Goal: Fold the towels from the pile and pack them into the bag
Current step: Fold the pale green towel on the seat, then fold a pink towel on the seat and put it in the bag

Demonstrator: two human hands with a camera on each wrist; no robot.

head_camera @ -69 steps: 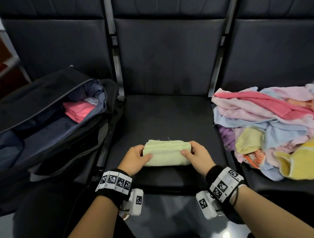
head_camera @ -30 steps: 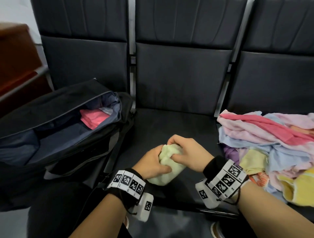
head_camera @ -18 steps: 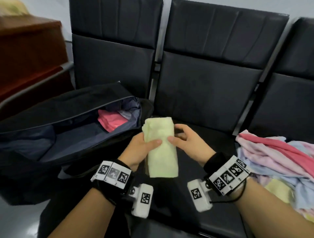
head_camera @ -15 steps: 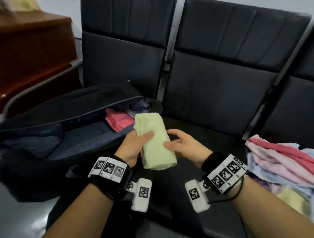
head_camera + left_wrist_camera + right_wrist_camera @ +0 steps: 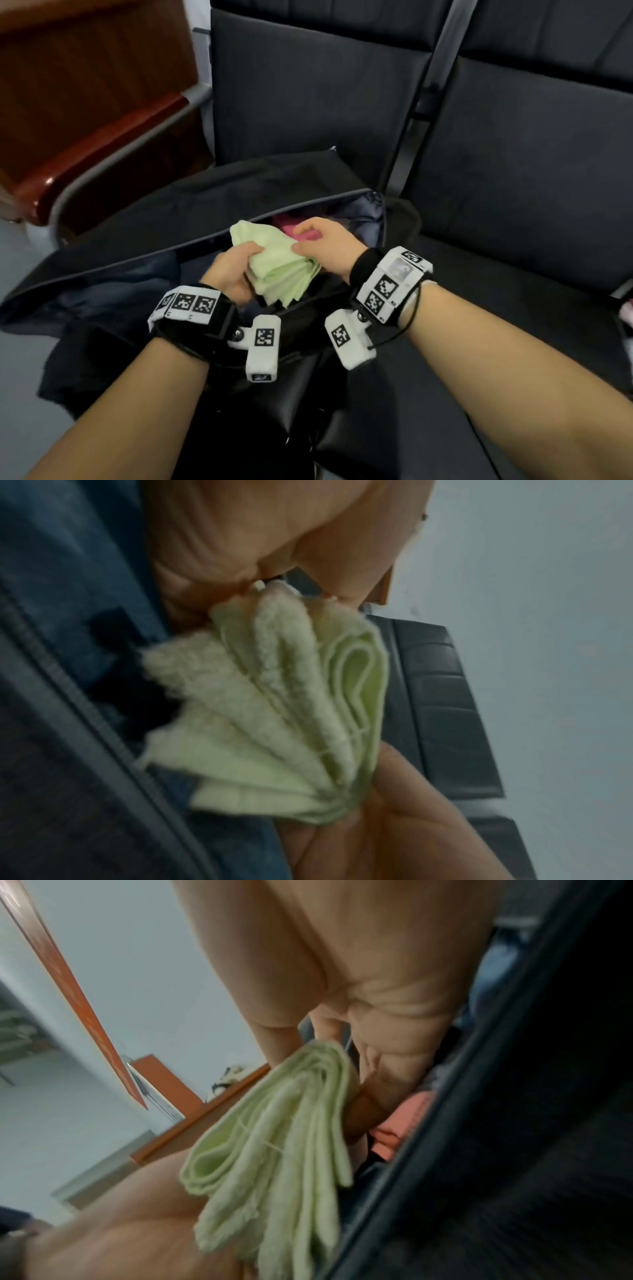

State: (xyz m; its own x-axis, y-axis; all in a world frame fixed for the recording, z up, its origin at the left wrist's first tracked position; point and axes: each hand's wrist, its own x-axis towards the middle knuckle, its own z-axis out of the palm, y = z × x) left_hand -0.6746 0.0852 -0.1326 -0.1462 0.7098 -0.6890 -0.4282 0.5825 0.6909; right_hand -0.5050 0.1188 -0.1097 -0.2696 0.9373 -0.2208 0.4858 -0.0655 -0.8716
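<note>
Towel (image 5: 279,265), both hands' grip (image 5: 274,250) closed

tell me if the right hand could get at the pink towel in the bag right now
Probably yes, once freed. The right hand hangs over the open bag, right beside the pink towel, with nothing covering it. But it pinches the folded green towel together with the left hand.

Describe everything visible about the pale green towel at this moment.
The pale green towel is soft terry cloth, folded into many layers whose loose edges fan apart at the near end. It is held tilted over the open mouth of the black bag, beside a pink towel already inside. The left hand grips it from one side; the right hand pinches the other. It is not yet released.
</note>
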